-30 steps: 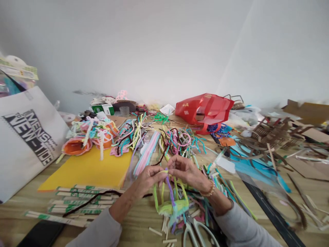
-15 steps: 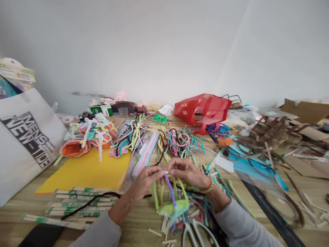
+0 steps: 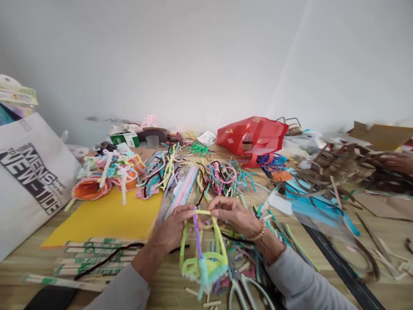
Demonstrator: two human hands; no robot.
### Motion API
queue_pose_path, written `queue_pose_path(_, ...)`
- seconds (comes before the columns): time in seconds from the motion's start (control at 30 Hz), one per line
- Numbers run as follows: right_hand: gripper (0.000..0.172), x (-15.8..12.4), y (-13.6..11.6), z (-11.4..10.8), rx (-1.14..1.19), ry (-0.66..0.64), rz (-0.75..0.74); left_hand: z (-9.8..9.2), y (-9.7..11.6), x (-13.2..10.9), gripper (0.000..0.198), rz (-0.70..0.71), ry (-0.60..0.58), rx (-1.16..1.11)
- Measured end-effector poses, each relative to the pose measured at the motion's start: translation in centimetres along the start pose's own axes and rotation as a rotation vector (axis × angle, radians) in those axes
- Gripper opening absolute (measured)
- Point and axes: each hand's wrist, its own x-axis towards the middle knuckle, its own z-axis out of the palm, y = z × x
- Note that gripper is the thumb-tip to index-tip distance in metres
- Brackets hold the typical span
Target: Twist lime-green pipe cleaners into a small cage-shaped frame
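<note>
Between my hands hangs a small open frame of fuzzy pipe cleaners [image 3: 222, 241], with yellow-green uprights, a purple and turquoise strip at the front and a pale green, fluffy base. My left hand [image 3: 176, 226] is closed, pinching the frame's top left corner by the purple strip. Fingers of my right hand [image 3: 234, 215] pinch the right end of the yellow-green top bar. Just below and right of the frame, white-handled scissors [image 3: 240, 284] lie on the table with their handles toward me.
Wrapped sticks [image 3: 93, 258] and a yellow sheet [image 3: 106, 219] lie left, beside a white bag [image 3: 35, 172]. Pipe cleaner bundles [image 3: 222, 176] and a red bag [image 3: 251, 137] are behind. Brown woven pieces [image 3: 342, 165] lie right, near what looks like another person's hand [image 3: 396, 161].
My hands have spread apart along the top bar, which now shows between them. The frame has shifted left and turned. A dark, hand-like shape has come in at the far right.
</note>
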Motion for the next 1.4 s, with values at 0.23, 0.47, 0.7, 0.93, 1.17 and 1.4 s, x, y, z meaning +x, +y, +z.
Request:
queue_pose_path(0.23, 0.033, 0.0, -0.3, 0.3, 0.058, -0.048, 0.023, -0.2, 0.8, -0.1, 0.010, 0.056, -0.090, 0.029)
queue_pose_path(0.47, 0.038, 0.0, -0.6, -0.2, -0.059, 0.001, 0.019, -0.8, 1.1, 0.3, 0.013, 0.070, 0.010, 0.141)
queue_pose_path(0.7, 0.031, 0.0, -0.9, -0.1, -0.369, 0.210, -0.134, -0.8, 1.6, 0.9, 0.013, 0.218, 0.267, 0.282)
queue_pose_path(0.93, 0.030, -0.9, -0.9, 2.3, -0.821, 0.162, -0.169, -0.4, 1.6, 0.7, 0.015, 0.297, 0.357, 0.412)
queue_pose_path(1.17, 0.028, -1.4, -1.2, 4.0, -1.079, 0.108, -0.150, -0.1, 1.3, 0.4, 0.019, 0.327, 0.397, 0.521)
queue_pose_path(1.4, 0.022, -1.6, -0.6, 5.1, -1.101, 0.047, -0.157, 0.5, 1.4, 0.3, 0.020, 0.314, 0.416, 0.543)
